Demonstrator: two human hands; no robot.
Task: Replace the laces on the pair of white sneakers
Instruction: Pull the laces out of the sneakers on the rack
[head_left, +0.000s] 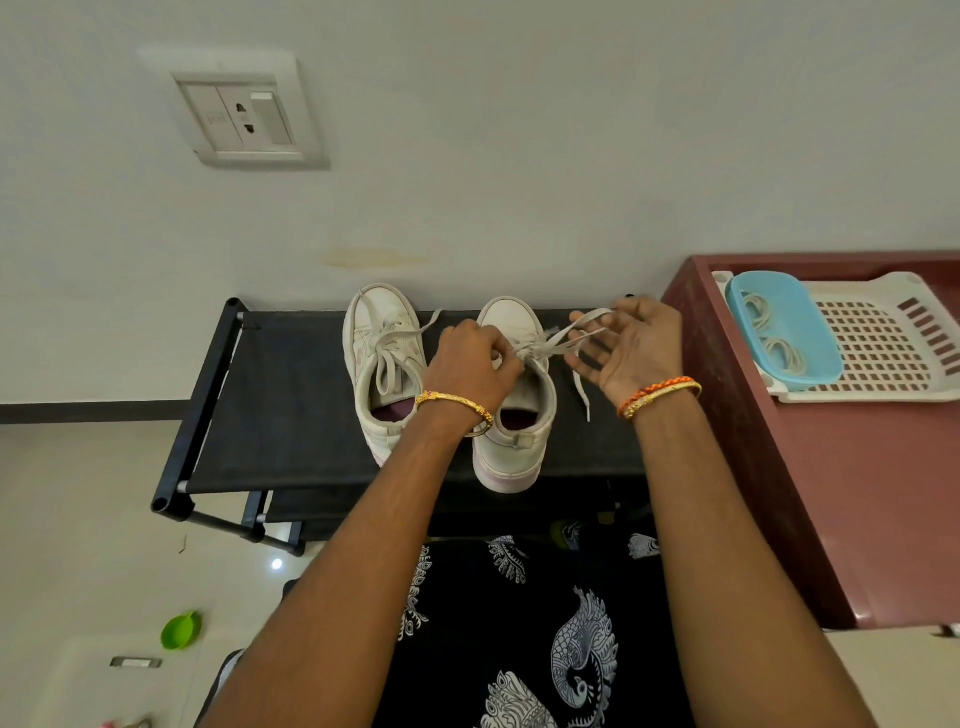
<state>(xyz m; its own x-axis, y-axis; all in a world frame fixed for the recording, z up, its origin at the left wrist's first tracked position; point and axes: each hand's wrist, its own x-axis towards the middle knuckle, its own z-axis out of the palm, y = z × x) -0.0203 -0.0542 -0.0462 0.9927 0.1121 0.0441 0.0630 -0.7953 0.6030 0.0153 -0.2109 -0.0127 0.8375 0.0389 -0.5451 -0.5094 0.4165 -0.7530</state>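
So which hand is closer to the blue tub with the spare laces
Right. The right hand holds up a lace of the right sneaker, next to the maroon cabinet where the blue tub sits. The left hand is farther, over that sneaker's tongue.

Two white sneakers stand side by side on a black rack shelf (291, 395), the left sneaker (387, 364) and right sneaker (514, 410) nearly touching, leaving only a narrow gap between them. Bare shelf lies open toward 9 o'clock of the pair. At 3 o'clock, a maroon cabinet (810, 493) rises just beside the rack, walling that side; a white basket (883, 338) and blue tray (784, 327) occupy its top. A wall (519, 182) closes 12 o'clock. A loose lace (582, 395) trails across the shelf at the right.
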